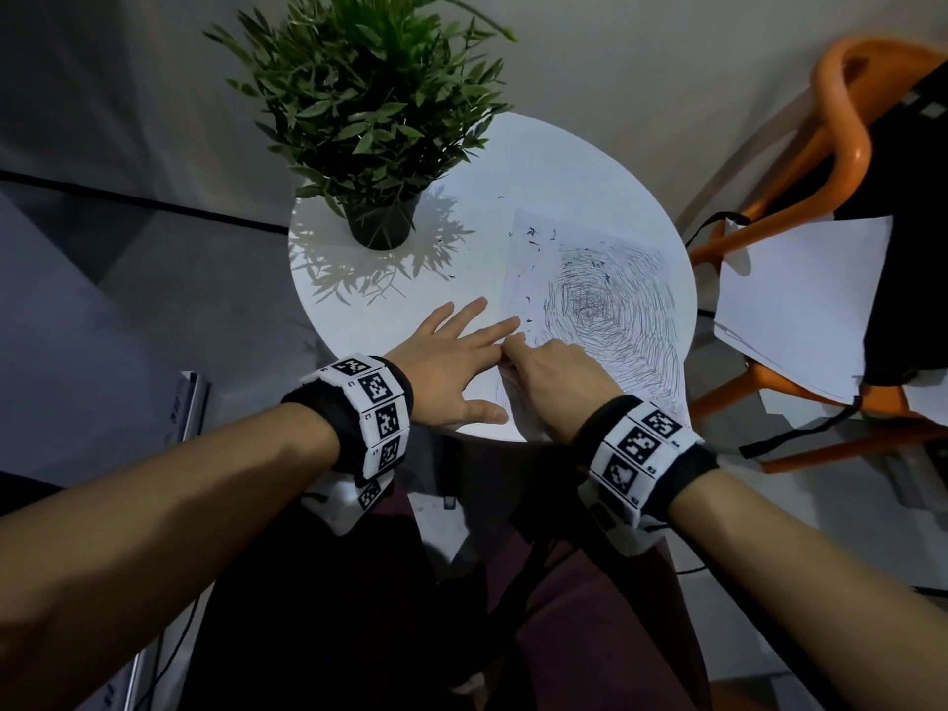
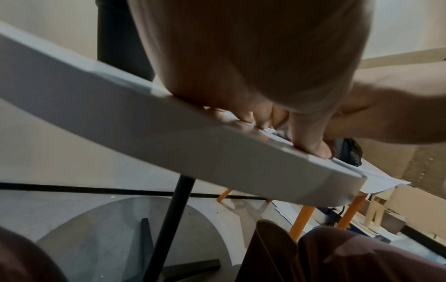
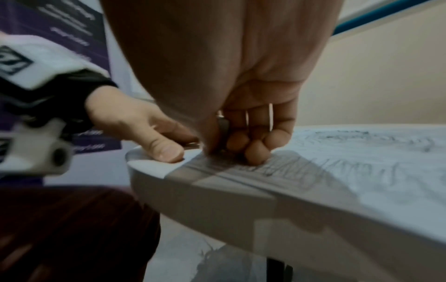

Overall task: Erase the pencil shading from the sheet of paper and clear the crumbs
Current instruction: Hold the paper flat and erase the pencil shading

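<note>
A sheet of paper (image 1: 595, 310) covered with dense pencil shading (image 1: 610, 310) lay on the right half of a round white table (image 1: 461, 279), its near corner overhanging the rim. Dark crumbs (image 1: 538, 238) were scattered over the sheet's far left part. The left hand (image 1: 451, 361) lay flat with fingers spread, pressing the sheet's left edge. The right hand (image 1: 554, 382), fingers curled, pinched a small eraser (image 3: 223, 126) against the paper's near corner. A potted plant (image 1: 369, 110) stood at the table's far left.

Round white table (image 1: 590, 161), potted plant (image 1: 379, 218) at back, shaded sheet of paper (image 1: 590, 300), dark crumbs (image 1: 533, 238)
</note>
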`<action>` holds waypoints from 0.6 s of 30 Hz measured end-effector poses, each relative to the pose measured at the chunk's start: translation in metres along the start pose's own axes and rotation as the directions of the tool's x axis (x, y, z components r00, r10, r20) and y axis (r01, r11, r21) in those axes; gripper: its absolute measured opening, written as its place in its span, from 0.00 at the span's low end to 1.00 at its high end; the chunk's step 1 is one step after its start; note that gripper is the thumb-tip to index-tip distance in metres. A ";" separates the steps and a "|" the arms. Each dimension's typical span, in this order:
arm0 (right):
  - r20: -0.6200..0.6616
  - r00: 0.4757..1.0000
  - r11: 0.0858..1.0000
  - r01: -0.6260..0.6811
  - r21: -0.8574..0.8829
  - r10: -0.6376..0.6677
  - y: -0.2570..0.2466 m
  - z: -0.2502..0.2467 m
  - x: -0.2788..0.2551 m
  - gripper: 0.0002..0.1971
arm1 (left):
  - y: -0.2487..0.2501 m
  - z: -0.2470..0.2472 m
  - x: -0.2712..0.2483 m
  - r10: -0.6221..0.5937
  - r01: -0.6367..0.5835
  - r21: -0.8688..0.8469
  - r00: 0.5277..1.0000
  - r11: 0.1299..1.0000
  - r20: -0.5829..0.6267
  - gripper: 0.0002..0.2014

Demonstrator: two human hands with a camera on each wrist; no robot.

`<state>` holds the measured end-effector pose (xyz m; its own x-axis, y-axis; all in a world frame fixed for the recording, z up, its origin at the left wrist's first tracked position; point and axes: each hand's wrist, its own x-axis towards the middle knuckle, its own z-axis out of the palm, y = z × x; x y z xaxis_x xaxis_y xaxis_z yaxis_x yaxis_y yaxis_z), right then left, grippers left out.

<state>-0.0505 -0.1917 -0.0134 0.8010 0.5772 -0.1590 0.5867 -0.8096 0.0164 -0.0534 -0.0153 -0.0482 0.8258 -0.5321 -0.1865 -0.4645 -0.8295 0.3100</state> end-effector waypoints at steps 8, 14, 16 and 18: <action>0.003 0.999 0.997 0.032 0.074 -0.032 0.002 -0.001 -0.003 0.14 | -0.001 0.001 0.000 -0.006 0.006 -0.003 1.000 1.000 0.004 0.44; 0.024 0.996 0.996 0.090 -0.003 -0.090 0.001 0.000 -0.008 0.08 | 0.000 0.002 0.000 -0.022 0.022 -0.016 1.000 1.000 -0.005 0.44; -0.038 0.997 0.973 0.076 0.217 -0.069 0.006 0.000 -0.009 0.06 | -0.001 0.002 0.000 -0.019 0.019 -0.013 1.000 1.000 -0.006 0.44; -0.123 0.992 0.901 0.042 0.432 0.012 0.009 0.000 -0.009 0.04 | -0.002 0.003 0.001 -0.014 0.014 -0.001 1.000 1.000 -0.004 0.45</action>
<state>-0.0523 -0.2040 -0.0123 0.8168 0.5758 -0.0362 0.5108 -0.7510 -0.4185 -0.0525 -0.0143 -0.0521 0.8336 -0.5198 -0.1867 -0.4526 -0.8366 0.3086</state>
